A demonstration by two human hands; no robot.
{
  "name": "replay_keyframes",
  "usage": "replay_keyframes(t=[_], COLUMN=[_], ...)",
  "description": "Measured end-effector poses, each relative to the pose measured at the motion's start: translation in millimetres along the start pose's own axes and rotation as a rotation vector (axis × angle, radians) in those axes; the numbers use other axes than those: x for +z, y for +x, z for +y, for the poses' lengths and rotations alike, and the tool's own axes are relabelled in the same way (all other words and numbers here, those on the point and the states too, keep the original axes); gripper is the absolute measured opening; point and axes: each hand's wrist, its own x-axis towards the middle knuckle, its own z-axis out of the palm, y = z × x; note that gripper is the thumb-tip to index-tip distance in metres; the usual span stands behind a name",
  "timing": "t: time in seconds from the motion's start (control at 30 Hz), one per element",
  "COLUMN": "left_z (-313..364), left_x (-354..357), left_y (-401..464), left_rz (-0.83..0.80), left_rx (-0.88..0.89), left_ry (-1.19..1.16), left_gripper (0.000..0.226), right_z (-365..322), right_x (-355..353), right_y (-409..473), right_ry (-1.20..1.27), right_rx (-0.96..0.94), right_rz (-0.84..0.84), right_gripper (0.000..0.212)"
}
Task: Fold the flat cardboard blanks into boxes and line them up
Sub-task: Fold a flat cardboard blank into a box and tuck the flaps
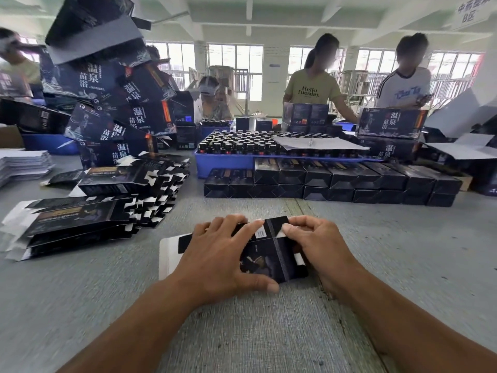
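A black printed cardboard blank [271, 258], partly folded, lies on the grey table in front of me. My left hand [219, 254] holds its left part, fingers over the top and thumb along the near edge. My right hand [316, 243] pinches a white-edged flap at its right end. A white inner flap [168, 254] sticks out to the left. Piles of flat black blanks [107, 200] lie at the left. Folded black boxes [336, 181] stand in two stacked rows across the table beyond my hands.
A blue tray [223, 161] full of dark bottles sits behind the box rows. A tall leaning heap of larger printed cartons [107, 84] rises at the back left. White sheets [21, 162] are stacked far left. Several people stand at the far side.
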Motion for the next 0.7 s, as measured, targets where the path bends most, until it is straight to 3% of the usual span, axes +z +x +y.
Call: replay_keyframes(t=[0.13,0.43,0.57,0.7], left_z=[6,-2,-1,4], left_x=[4,-2,-9,-14], left_y=[-1,0,-2,-3], left_rz=[-0.056,0.144,0.225,0.261], left_rx=[0.023,-0.04,-0.025,-0.009], left_ry=[-0.048,-0.026,-0.037,-0.075], left_gripper=[0.131,0.116,0.097,0.089], right_z=[-2,-9,-16,-28], right_x=[0,-5,-9,-10], right_y=[1,0,-1,-6], right_ry=[0.084,0.181,0.032,-0.103], right_rx=[0.075,0.057,-0.071,-0.17], right_rz=[0.041,-0.027,-0.02,-0.113], right_gripper=[0.003,0.017,0.01,0.022])
